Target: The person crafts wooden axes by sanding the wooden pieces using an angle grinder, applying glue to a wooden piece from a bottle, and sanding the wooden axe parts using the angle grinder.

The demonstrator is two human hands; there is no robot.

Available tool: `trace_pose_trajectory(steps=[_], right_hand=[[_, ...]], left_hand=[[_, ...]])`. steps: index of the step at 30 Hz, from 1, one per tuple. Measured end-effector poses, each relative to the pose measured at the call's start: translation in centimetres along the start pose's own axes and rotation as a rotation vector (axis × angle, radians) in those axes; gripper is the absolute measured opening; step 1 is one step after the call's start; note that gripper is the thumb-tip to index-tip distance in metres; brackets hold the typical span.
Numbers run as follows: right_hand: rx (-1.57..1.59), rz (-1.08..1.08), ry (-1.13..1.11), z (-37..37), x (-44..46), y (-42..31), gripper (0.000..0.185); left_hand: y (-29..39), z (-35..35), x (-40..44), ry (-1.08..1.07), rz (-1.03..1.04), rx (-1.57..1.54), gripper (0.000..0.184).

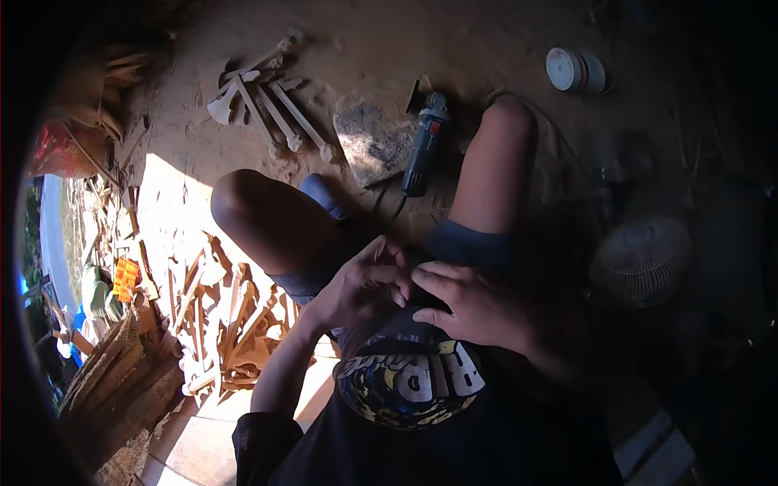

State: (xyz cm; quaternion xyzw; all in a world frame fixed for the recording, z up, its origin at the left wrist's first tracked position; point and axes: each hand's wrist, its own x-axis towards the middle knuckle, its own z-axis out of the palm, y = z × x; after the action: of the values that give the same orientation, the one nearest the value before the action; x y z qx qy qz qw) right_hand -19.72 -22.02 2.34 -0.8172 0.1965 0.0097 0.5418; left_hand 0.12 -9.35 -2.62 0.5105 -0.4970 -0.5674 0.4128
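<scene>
My left hand (365, 283) is over my lap with its fingers curled inward; anything inside them is too small or hidden to make out. Close against its fingertips is my right hand (466, 304), its fingers stretched forward and its thumb apart, nothing visible in it. Beyond my hands, between my knees, an angle grinder (425, 150) with a dark body and a red switch lies on the ground. Its head is at the far end, and it rests beside a flat pale stone slab (369, 142).
Several long bone-shaped pieces (279, 113) lie beyond my left knee. A larger sunlit pile of similar pieces (231, 324) is at my left, near rough brown timber (121, 373). A round tin (565, 70) lies far right; a wire-caged fan (644, 259) stands in shadow.
</scene>
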Motion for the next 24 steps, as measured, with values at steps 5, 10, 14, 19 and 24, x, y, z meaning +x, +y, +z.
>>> trace_pose_trajectory(steps=[5, 10, 14, 19, 24], right_hand=[[0.385, 0.042, -0.195, 2.4, 2.4, 4.0, 0.020], [0.456, 0.017, -0.234, 2.5, 2.4, 3.7, 0.010], [0.306, -0.219, -0.342, 1.9, 3.9, 4.3, 0.012], [0.251, -0.191, -0.591, 0.2, 3.8, 4.4, 0.015], [0.087, -0.094, -0.652, -3.3, -0.3, 5.6, 0.011]], left_hand=[[-0.3, -0.1, -1.6, 0.171, 0.066, 0.191, 0.016], [2.6, 0.6, -4.8, 0.052, -0.359, 0.129, 0.021], [2.0, 1.8, -5.0, -0.032, -0.069, 0.454, 0.021], [4.2, -0.4, -5.3, -0.166, -0.005, 0.497, 0.030], [3.8, -1.5, -7.5, -0.156, -0.075, 0.463, 0.036]])
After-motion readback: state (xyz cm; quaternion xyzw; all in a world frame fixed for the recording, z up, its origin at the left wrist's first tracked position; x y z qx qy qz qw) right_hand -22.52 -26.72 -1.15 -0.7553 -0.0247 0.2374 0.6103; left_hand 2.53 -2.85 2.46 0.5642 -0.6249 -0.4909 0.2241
